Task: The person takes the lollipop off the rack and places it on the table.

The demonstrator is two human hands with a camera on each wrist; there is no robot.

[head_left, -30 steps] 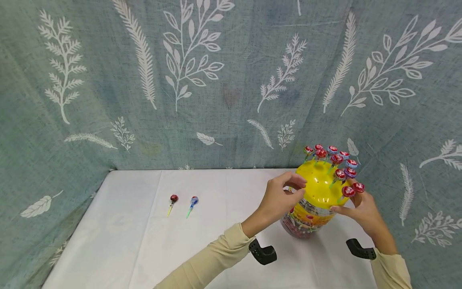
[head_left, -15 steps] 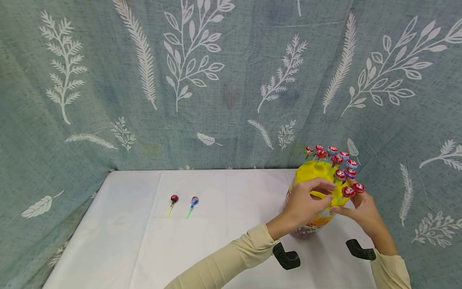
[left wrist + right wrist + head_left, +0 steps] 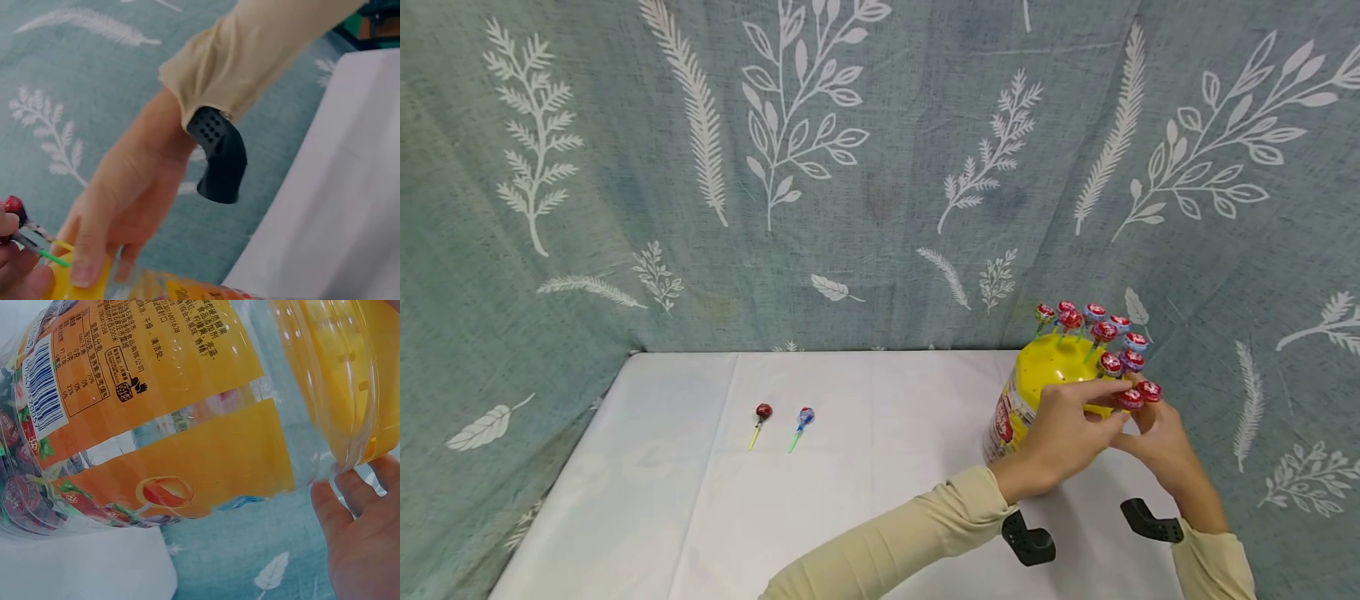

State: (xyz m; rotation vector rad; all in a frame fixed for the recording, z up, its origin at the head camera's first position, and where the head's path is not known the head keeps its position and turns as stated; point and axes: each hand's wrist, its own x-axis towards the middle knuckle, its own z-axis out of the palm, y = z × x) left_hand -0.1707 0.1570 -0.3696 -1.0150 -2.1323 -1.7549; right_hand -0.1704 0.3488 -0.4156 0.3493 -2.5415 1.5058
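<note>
My left hand (image 3: 1063, 433) reaches across the front of a plastic candy jar (image 3: 1002, 421) and pinches a red-wrapped lollipop (image 3: 1130, 401) that stands in the yellow lid (image 3: 1036, 364). In the left wrist view, fingertips (image 3: 7, 224) and thumb lie around the lollipop's head, with a green stick (image 3: 53, 257) running into the lid. My right hand (image 3: 1168, 446) grips the lid's right side, thumb in front; the right wrist view has its fingers (image 3: 356, 490) at the lid's lower rim. Several more lollipops (image 3: 1103, 332) stand upright along the lid's back and right.
Two loose lollipops lie on the white tablecloth to the left: a dark red one (image 3: 763, 411) with a yellow stick and a blue one (image 3: 806, 416) with a green stick. A patterned curtain (image 3: 880, 208) hangs right behind the table.
My left hand has moved right across the lid, from its left edge to the red lollipop at the right front. My right hand has stayed on the lid.
</note>
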